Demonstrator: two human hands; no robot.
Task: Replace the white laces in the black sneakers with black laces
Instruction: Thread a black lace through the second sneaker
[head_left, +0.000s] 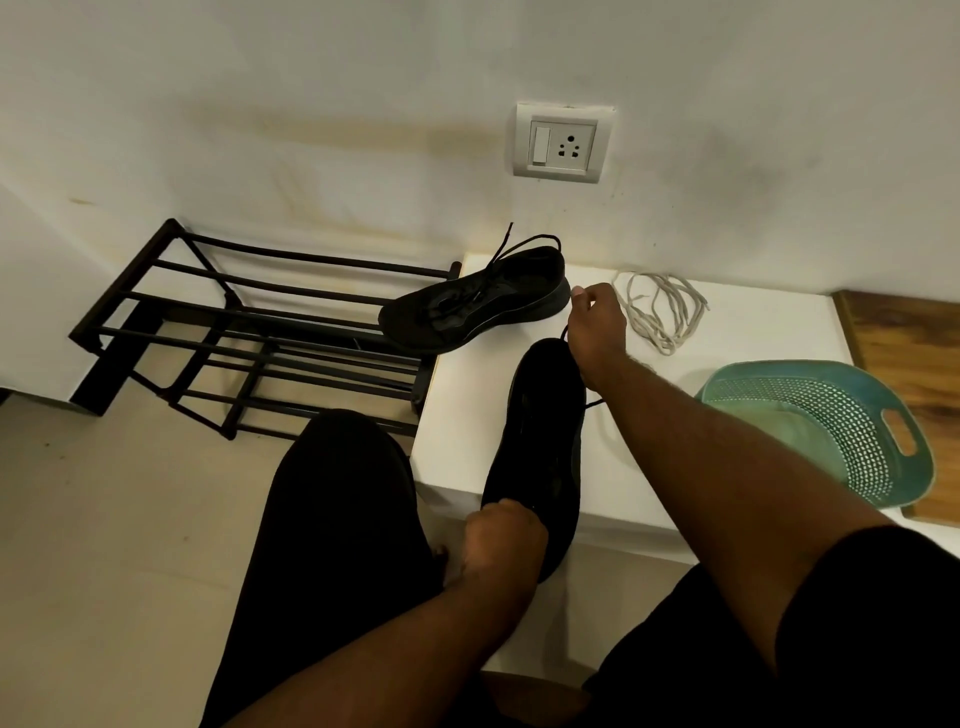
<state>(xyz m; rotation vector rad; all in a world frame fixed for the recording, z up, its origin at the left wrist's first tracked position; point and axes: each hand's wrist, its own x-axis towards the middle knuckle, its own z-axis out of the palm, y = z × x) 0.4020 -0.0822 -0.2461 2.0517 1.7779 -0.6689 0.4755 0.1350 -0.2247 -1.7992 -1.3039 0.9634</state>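
A black sneaker (543, 441) lies lengthwise on the white table (462, 415), one end hanging over the front edge. My left hand (501, 538) grips that near end. My right hand (597, 327) is stretched out over the far end and pinches a black lace (592, 404) pulled up from the shoe. A second black sneaker (478, 306) with black laces lies at the table's far left corner. The white laces (660, 309) lie in a loose heap at the back of the table.
A teal perforated basket (836, 415) leans at the table's right, next to a wooden board (914, 364). A black metal shoe rack (249, 332) stands on the floor to the left. A wall socket (563, 143) sits above the table. My legs in black trousers are below.
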